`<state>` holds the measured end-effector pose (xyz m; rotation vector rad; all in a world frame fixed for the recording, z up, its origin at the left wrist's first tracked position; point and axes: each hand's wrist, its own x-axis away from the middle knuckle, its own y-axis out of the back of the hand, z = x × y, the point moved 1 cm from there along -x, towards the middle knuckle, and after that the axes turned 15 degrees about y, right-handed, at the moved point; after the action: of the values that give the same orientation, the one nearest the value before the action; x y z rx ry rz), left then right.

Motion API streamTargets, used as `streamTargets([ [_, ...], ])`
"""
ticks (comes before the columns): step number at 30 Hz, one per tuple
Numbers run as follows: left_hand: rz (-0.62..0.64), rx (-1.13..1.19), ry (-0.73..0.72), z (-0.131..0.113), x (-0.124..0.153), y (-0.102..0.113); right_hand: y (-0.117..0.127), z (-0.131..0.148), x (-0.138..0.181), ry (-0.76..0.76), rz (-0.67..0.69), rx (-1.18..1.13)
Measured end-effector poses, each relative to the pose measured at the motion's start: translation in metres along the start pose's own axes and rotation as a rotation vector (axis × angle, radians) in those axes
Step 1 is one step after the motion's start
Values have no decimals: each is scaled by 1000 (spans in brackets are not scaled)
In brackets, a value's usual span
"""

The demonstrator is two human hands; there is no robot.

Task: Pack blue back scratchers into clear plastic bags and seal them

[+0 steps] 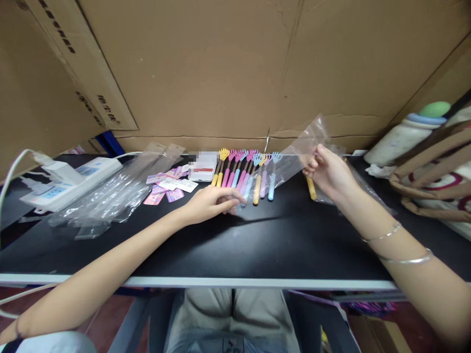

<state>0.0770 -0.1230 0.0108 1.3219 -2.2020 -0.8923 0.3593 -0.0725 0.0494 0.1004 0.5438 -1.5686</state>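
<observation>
A long clear plastic bag (289, 165) stretches at a slant between my two hands, its flap end up at the right. My left hand (213, 200) pinches its lower end, low over the table. Higher up, my right hand (327, 171) grips the bag near its flap with closed fingers. Behind the bag lies a row of back scratchers (272, 184) with claw heads and yellow, pink, purple and blue handles; the bag partly covers some. Under my right hand a yellow-handled back scratcher (311, 188) lies by more clear plastic, its head hidden.
Left of the row are colourful cards (172, 185), a white boxy object (203, 166) and a pile of clear bags (121, 191). A power strip (73, 181) with plugs stands far left. At right are a bottle (401, 135) and a fabric bag (434, 176). Cardboard (221, 73) walls the back.
</observation>
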Motion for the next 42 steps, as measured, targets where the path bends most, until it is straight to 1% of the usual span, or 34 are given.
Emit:
streamTargets([
  [4,-71,0,41,2,-1,2,1,-7,0,-26,31,58],
  [8,-128,26,81,4,-3,4,4,-9,-2,-2,52,116],
  [12,-183,-7,120,6,-6,5,4,-6,-2,49,-3,78],
  [14,-207,-23,116,6,-6,6,3,-5,-2,76,-38,74],
  [17,-226,-32,99,6,-6,6,2,-4,0,122,-45,102],
  [20,-230,-32,115,6,-6,7,1,-4,2,162,-52,125],
  [24,-219,-45,149,7,-6,7,1,-6,4,186,-118,143],
  [27,-203,-29,147,7,-5,7,1,-8,2,200,-115,170],
  [33,-173,-66,158,7,-4,6,4,-14,-4,156,-180,148],
  [36,-187,-92,158,6,-4,7,5,-16,-5,175,-169,161],
  [42,-199,-74,157,4,-5,8,6,-17,-4,274,-152,181],
])
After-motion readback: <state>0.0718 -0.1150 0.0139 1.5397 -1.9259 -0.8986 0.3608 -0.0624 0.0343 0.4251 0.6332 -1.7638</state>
